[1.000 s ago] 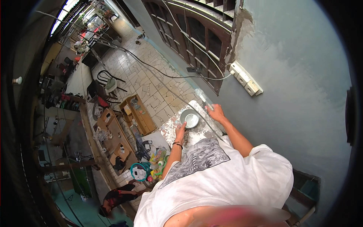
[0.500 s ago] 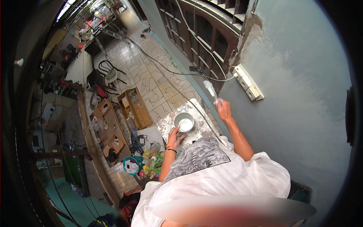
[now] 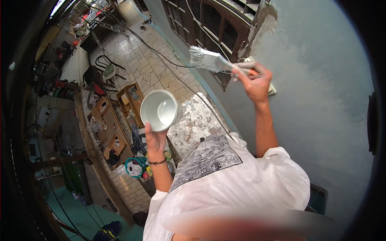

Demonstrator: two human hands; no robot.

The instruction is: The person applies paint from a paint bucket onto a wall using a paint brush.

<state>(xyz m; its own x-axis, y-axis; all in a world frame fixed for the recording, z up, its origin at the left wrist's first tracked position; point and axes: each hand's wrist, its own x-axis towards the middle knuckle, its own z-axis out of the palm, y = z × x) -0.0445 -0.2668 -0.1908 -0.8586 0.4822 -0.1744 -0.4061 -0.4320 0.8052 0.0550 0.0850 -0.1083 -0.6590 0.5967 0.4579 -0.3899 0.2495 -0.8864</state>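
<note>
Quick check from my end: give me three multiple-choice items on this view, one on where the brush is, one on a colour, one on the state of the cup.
1. Where is the paintbrush?
A. Raised in the right hand, near the grey wall
B. Lying on the tiled floor
C. Dipped in the cup

2. What colour is the cup?
A. Red
B. White
C. Black

3. How is the cup held?
A. Upside down on the floor
B. Capped with a lid
C. Open, gripped from below by the left hand

Answers: 1 A, the brush sticks out of the lifted right fist; 2 B, its rim and inside are white; 3 C, the open mouth faces the camera with the hand beneath it.
</note>
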